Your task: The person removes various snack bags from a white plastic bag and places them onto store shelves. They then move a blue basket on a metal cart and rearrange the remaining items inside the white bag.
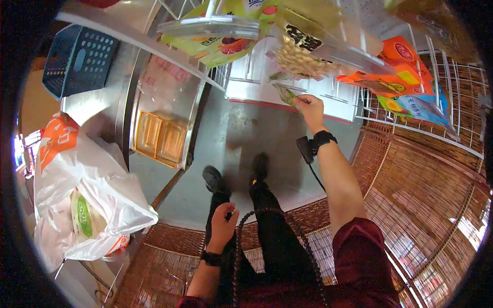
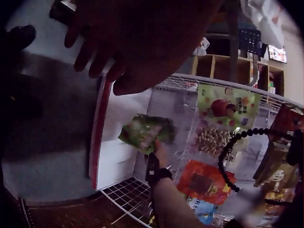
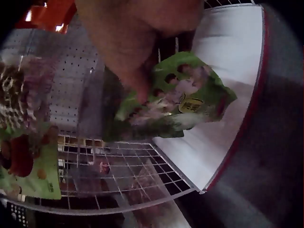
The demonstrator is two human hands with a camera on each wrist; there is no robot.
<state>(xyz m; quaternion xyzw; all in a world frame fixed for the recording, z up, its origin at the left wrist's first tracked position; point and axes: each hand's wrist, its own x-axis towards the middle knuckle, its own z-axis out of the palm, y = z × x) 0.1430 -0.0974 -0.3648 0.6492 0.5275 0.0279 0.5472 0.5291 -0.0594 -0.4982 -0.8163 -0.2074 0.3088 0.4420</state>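
My right hand [image 1: 311, 110] pinches a small green printed packet [image 1: 284, 95] above the white shelf board with a red front edge. In the right wrist view the thumb and fingers of the right hand [image 3: 142, 42] grip the edge of the green packet [image 3: 180, 97]. From the left wrist side the packet [image 2: 146, 133] also shows over the white board. Low over my legs, the left hand [image 1: 222, 228] holds nothing that I can see, its fingers loosely bent; the left wrist view shows this hand [image 2: 137, 42] large and dark, with fingers spread.
Bags of nuts [image 1: 308, 51], an orange bag [image 1: 403, 66] and a green bag [image 1: 221, 46] hang above the wire rack [image 1: 457, 92]. At left are a white plastic bag [image 1: 102, 200], a dark blue basket [image 1: 77, 61] and an orange tray [image 1: 159, 138]. Grey floor [image 1: 226, 133] lies below.
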